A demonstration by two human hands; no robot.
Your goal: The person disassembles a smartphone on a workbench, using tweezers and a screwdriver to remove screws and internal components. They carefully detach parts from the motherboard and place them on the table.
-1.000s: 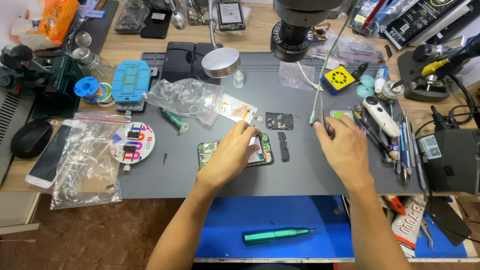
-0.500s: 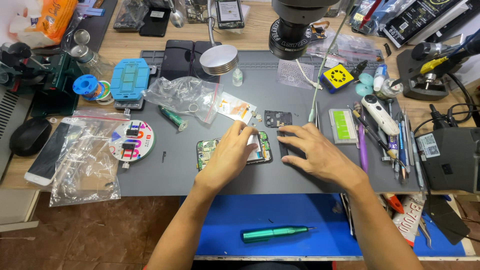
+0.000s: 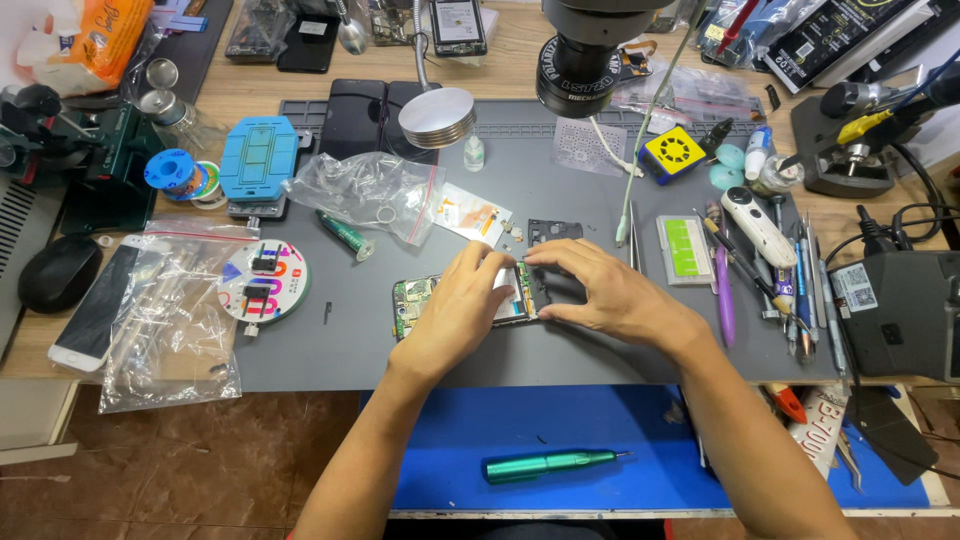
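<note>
Opened phone (image 3: 412, 300): lies flat on the grey mat (image 3: 400, 360) near the middle of the bench, its long axis running left to right, green circuit board showing at its left end; the right half is covered by both hands.
Left hand (image 3: 462, 305): rests over the phone's middle, fingers curled down onto it; the grip presses on or pinches a pale part near the top edge, though I cannot tell whether it truly grasps anything.
Right hand (image 3: 605, 295): comes in from the phone's right end, thumb at the near edge and fingers at the far edge, a half-open grip spanning the body's width and touching it.
Key relation: the phone lies directly under and between the two hands; the right hand holds the right end, the left is nearer the board.
Black frame piece (image 3: 553, 231): just beyond the phone toward the far edge, apart from both hands.
Green screwdriver (image 3: 545, 465): on the blue mat (image 3: 440, 430) at the near edge, well apart, untouched.
Tweezers (image 3: 634, 236): just right of the right hand's fingers.
</note>
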